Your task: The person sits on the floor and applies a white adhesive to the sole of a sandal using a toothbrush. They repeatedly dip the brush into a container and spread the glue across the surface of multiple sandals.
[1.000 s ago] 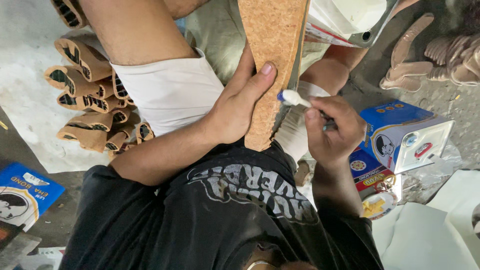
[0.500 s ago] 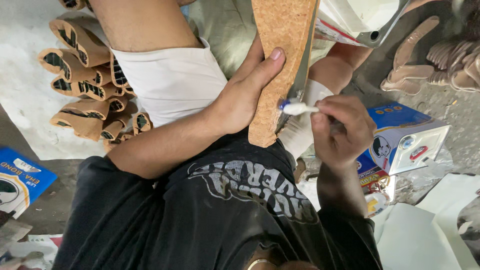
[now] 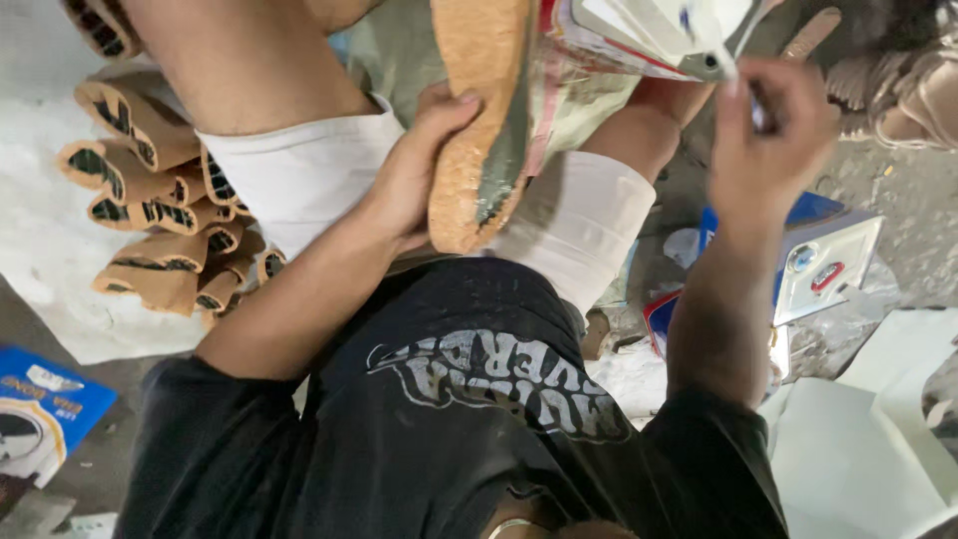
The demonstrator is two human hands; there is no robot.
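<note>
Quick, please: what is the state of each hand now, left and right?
Left hand: closed on the cork sole, gripping its edge.
Right hand: closed, fingers pinched around a small tool; the tool is hardly visible.

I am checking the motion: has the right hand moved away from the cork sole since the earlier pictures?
Yes. The right hand has gone up and outward from the cork sole, toward the white container at the top.

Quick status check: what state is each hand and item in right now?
Left hand: gripping the cork sole, thumb across its edge.
Cork sole: held on edge over the lap, dark smear on its face.
Right hand: raised, fingers pinching a small brush.
Brush: tip at the tilted white container.
Stacked soles: piled on the floor, untouched.
</note>
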